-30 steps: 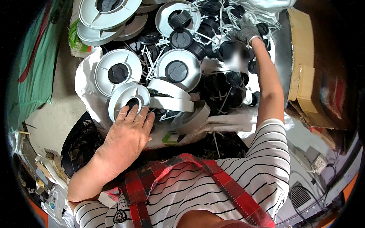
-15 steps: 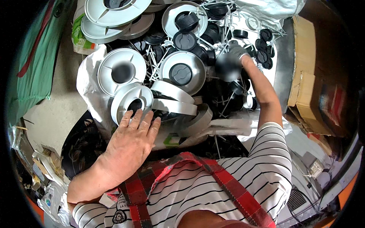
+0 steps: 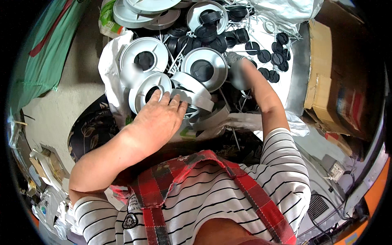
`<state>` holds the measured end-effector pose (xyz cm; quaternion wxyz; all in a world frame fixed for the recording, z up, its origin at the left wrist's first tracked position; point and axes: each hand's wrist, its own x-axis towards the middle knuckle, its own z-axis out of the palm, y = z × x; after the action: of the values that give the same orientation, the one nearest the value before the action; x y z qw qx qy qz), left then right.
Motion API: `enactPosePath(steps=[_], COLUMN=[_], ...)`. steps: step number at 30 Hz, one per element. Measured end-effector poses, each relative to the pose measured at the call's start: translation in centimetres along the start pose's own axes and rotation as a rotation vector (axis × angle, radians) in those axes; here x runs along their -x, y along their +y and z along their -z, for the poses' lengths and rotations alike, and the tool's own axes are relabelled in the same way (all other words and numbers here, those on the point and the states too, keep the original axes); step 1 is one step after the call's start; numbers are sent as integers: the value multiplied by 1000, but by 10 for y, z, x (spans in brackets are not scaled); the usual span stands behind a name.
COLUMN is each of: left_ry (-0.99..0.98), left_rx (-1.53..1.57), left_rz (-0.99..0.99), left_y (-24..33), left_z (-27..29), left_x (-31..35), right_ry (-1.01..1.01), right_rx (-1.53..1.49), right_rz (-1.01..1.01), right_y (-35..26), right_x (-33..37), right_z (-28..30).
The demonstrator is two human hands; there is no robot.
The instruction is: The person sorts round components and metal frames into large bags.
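Observation:
My left hand (image 3: 160, 116) rests with its fingers outstretched on a white ring-shaped plastic part (image 3: 142, 94) with a dark centre opening. Tilted white rings (image 3: 192, 83) lean just beside its fingertips. My right hand (image 3: 235, 59), in a grey glove, reaches into the pile of round black caps and thin white sticks; its fingers are hidden, and a blurred patch covers part of it. Left of the glove, a white dish-like ring (image 3: 223, 69) surrounds a black round cap (image 3: 202, 70). Another white ring (image 3: 157, 45) lies farther left.
Several loose black caps (image 3: 279, 59) lie on a white sheet (image 3: 288, 83) at the right. Beyond it stands a cardboard box (image 3: 318, 65). More white rings (image 3: 149, 5) are stacked at the far left, near a green cloth (image 3: 41, 61). Clear plastic bagging (image 3: 245, 121) crosses the near side.
The view has shifted slightly. My right hand has moved left, and more black caps show on the sheet beside it. My left hand remains on the white ring.

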<state>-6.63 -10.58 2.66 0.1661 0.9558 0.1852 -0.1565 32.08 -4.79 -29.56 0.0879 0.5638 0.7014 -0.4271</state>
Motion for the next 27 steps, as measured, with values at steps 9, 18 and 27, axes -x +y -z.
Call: enactPosePath(steps=[9,18,27], left_ry=[28,-52,259], left_rx=[13,169,168], left_rz=[-50,-34,-33], left_y=[7,0,-27], left_z=[-10,4,21], left_x=[1,5,13], right_ry=[173,441,485], right_rx=[352,-426,1285], right_rz=[352,10,-117], right_y=[-62,-168,-242], right_x=[89,233,525], right_z=[59,162,115])
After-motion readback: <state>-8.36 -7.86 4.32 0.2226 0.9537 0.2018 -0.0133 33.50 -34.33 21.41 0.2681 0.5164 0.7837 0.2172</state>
